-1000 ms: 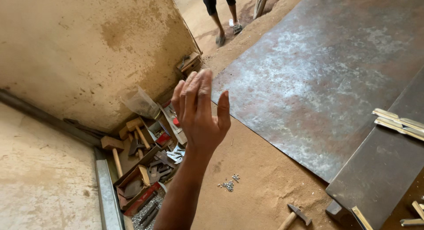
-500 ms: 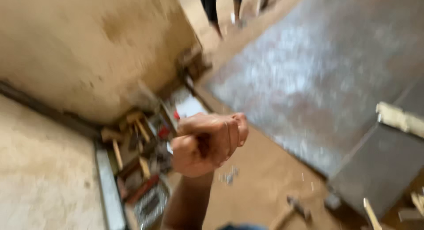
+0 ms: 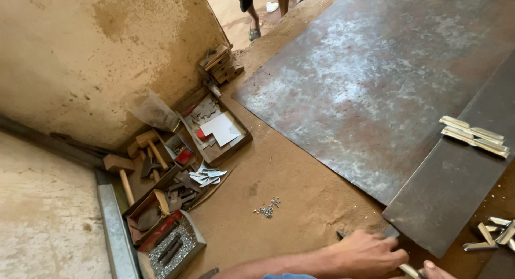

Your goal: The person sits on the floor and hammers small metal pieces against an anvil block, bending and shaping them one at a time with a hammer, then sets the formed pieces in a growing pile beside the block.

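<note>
Gripping tool handle (image 3: 409, 269) with closed left hand (image 3: 370, 253) at 6 o'clock, keeping it steady beside plate (image 3: 450, 182); right hand (image 3: 437, 271) state unclear.

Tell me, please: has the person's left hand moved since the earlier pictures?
Yes. The left hand was raised in front of the wooden trays of tools by the wall; now it is low on the sandy floor, beside the corner of the dark metal plate.

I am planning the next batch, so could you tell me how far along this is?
Done: a few metal strips lie stacked on the dark plate. In hand: the left hand is at the plate's corner, the right hand beside it. Left: loose strips lie unstacked.
</note>
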`<state>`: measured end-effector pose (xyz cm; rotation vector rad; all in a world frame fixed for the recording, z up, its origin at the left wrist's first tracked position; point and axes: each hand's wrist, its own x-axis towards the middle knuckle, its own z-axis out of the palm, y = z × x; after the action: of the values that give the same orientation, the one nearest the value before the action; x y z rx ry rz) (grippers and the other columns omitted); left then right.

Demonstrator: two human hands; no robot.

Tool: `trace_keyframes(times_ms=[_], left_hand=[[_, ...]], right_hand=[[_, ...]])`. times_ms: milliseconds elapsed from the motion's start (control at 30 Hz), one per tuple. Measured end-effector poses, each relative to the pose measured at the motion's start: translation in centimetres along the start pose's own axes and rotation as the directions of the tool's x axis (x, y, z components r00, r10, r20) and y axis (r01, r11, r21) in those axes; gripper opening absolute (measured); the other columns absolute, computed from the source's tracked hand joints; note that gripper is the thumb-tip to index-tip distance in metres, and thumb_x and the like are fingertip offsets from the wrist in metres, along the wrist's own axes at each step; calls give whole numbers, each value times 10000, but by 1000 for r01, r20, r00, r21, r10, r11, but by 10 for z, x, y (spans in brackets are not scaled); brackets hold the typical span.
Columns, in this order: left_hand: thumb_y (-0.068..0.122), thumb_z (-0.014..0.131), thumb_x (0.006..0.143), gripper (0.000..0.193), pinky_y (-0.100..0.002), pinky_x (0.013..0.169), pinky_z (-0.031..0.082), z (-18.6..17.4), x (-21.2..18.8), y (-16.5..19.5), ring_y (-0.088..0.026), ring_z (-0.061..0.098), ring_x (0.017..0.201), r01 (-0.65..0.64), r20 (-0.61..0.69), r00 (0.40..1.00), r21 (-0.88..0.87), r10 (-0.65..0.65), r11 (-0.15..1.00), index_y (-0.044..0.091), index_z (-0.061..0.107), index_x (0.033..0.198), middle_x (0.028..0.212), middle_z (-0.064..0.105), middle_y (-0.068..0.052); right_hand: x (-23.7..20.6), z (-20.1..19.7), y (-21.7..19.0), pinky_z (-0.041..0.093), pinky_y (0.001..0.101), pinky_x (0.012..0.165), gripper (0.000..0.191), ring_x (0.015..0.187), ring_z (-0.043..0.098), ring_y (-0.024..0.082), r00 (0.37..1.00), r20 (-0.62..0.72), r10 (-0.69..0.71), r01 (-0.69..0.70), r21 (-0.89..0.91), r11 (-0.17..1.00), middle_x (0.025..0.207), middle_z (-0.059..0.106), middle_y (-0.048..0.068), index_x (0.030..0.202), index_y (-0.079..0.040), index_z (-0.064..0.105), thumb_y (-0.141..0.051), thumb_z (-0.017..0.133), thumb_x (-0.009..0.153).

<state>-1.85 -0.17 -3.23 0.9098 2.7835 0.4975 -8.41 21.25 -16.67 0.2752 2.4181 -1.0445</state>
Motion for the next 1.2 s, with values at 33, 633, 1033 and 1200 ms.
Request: trace_keyframes(times_ms=[33,633,1033,1200], left_hand=[[358,533,1036,337,-334,485,496,17,0,-3,-158,621,607,66,158,986,-38,-60,997,66,593,1193,756,644,-72],[424,589,1033,329,-508,685,507,47,-10,27,-402,672,842,180,-155,942,-518,-298,837,95,583,1033,885,682,-182],[157,581,1060,229,-232,708,499,61,52,-29,-68,613,802,103,240,897,-931,-372,-350,5,627,1225,1039,718,-85],[210,578,1023,262,-253,774,564,74,43,-35,-77,685,882,207,345,872,-903,-348,-377,52,605,1230,1034,725,-55]], right_hand=[[1,2,1,506,454,625,457,682,533,330,1000,-2,0,0,-3,1000,749,594,234,922,71,658,-322,509,1101],[-76,-26,-29,371,319,519,568,558,448,115,950,67,-305,200,621,758,597,527,-6,676,-60,586,-422,448,1092],[-31,-32,-54,171,615,1242,848,1501,358,392,613,-81,-786,750,-254,611,1353,617,128,1426,-157,546,-711,683,799],[-19,-21,-30,105,628,1288,785,1526,353,396,621,-84,-779,760,-179,625,1409,602,145,1435,-142,591,-595,676,799]])
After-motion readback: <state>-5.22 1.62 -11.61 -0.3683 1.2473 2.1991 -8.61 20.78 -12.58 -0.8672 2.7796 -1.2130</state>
